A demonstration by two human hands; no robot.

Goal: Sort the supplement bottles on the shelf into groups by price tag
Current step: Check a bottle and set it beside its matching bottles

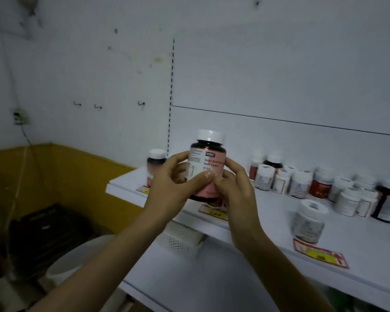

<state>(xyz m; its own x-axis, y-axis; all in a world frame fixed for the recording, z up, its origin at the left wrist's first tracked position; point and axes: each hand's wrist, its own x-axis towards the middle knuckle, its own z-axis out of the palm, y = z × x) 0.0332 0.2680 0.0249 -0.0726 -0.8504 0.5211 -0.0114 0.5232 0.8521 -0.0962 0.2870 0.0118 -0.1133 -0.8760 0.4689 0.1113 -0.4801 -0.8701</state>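
Observation:
A dark bottle with a pink label and white cap (209,163) is held upright above the white shelf (279,208). My left hand (178,183) grips its left side, thumb across the label. My right hand (234,188) grips its right side and lower edge. A similar pink-label bottle (154,164) stands at the shelf's left end. A pale bottle with a white cap (309,221) stands alone near the front edge. Several white and red bottles (302,183) crowd the back right. Price tags lie along the front edge: left (143,189), middle (212,212), right (320,253).
A tall dark bottle (388,201) stands at the far right of the shelf. Below the shelf sit a white perforated box (182,237) and a lower white surface (189,278). A dark crate (47,230) and a white bucket (77,257) stand on the floor at left.

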